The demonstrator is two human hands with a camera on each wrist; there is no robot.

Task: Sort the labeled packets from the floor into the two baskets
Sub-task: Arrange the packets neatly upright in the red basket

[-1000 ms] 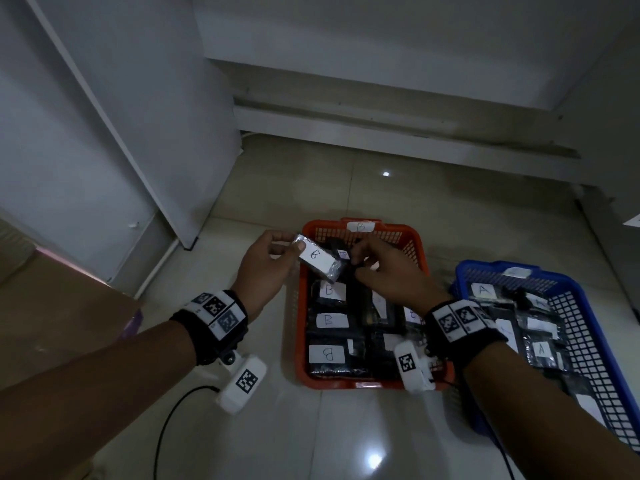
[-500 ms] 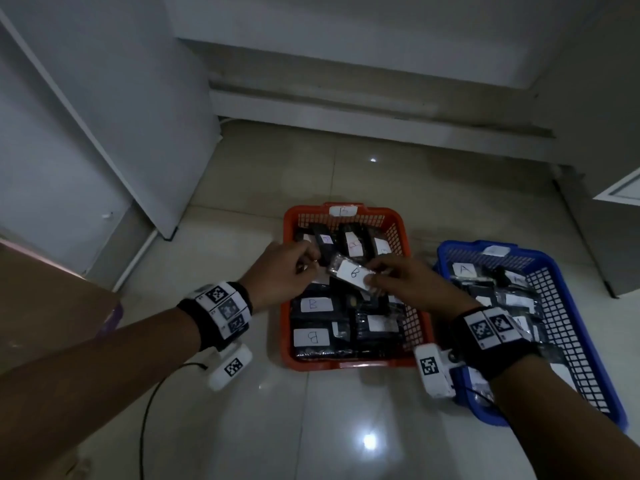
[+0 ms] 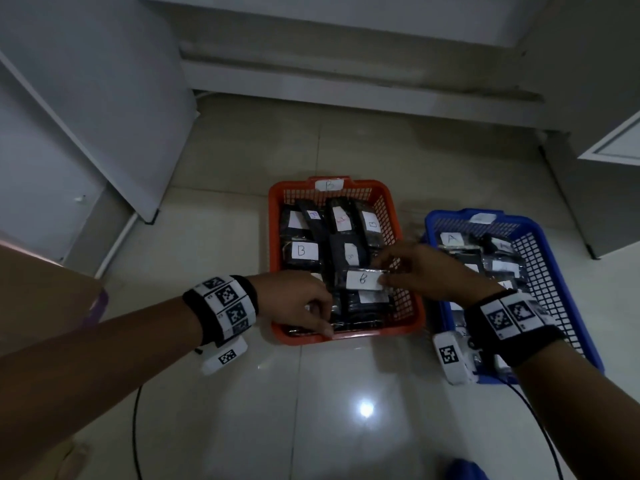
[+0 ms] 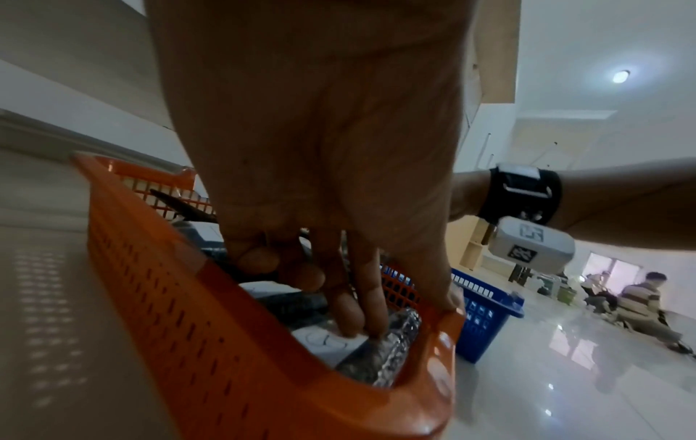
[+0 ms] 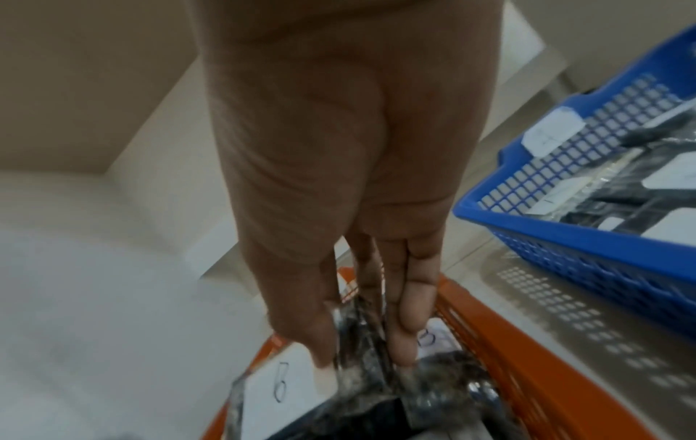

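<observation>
An orange basket (image 3: 274,237) marked B holds several black packets with white B labels. To its right a blue basket (image 3: 450,213) marked A holds several A packets. My right hand (image 3: 382,271) pinches one end of a B-labelled packet (image 3: 363,279) just above the orange basket's near half; thumb and fingers grip its crinkled plastic end (image 5: 361,357), beside its label (image 5: 286,384). My left hand (image 3: 322,317) reaches into the basket's near-left corner. Two of its fingers (image 4: 354,315) press a lying packet (image 4: 331,345), and its thumb sits by the rim (image 4: 444,330).
Glossy tiled floor surrounds the baskets. A white cabinet door (image 3: 104,116) stands to the left, a wall ledge (image 3: 346,84) behind, and another white cabinet (image 3: 609,143) at the right. A black cable (image 3: 136,427) trails on the floor. Seated people (image 4: 640,300) appear far off.
My left hand let go of the B packet and dropped to the basket's near-left corner. My right hand carried the packet down and nearer, low over the basket.
</observation>
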